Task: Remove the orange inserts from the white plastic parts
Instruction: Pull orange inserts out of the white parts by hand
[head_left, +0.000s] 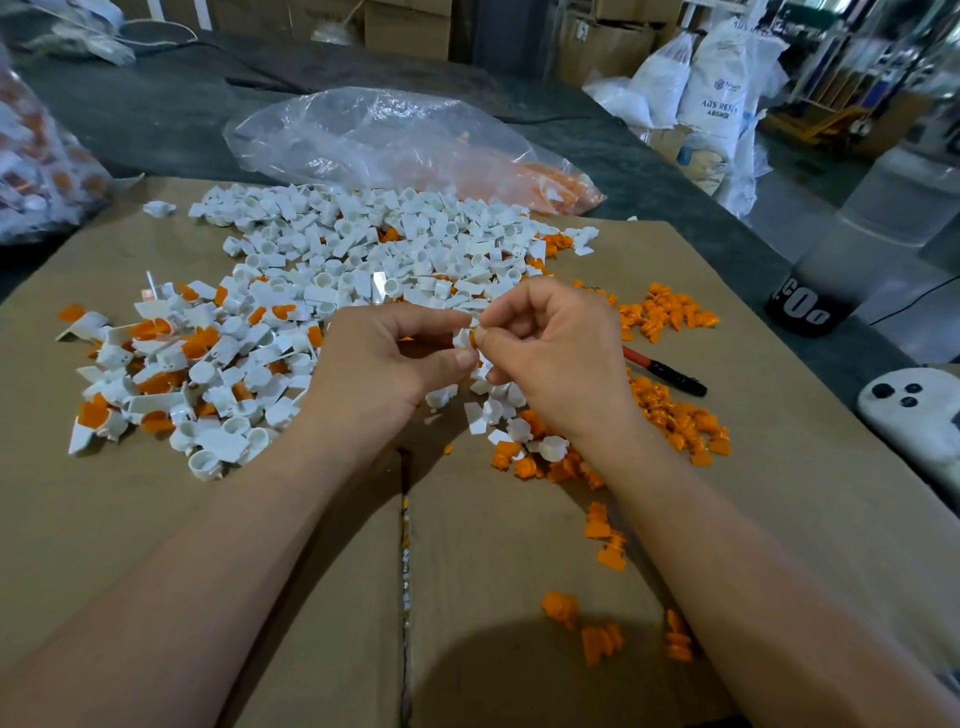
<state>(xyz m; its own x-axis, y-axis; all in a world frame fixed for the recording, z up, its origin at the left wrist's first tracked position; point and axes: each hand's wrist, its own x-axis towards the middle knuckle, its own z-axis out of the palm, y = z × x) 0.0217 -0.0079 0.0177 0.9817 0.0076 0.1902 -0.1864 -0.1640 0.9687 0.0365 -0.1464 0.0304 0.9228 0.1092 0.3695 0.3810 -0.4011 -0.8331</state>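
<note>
A single white plastic part (461, 340) is held above the middle of the cardboard sheet (208, 519). Its orange insert (474, 336) is visible only as a small sliver between the fingertips. The part is gripped by the left hand (395, 353) between thumb and curled fingers. The insert is pinched by the right hand (550, 343) with thumb and forefinger, the remaining fingers curled. Whether the insert is still seated or already free cannot be told. To the left of the hands a heap of unprocessed parts (171, 364) is noted, white with orange still lodged inside. Beyond the hands lies a larger heap of emptied white parts (374, 249), almost wholly white. Loose orange pieces (675, 421) are gathered in heaps to the right of the right wrist, with a few scattered nearer the person. A red-and-black pen (665, 370) lies between the orange heaps. A clear plastic bag (384, 135) is recorded at the far edge of the cardboard — orange pieces show through its right end. A white device with black buttons (909, 415) rests at the right margin, off the cardboard.
</note>
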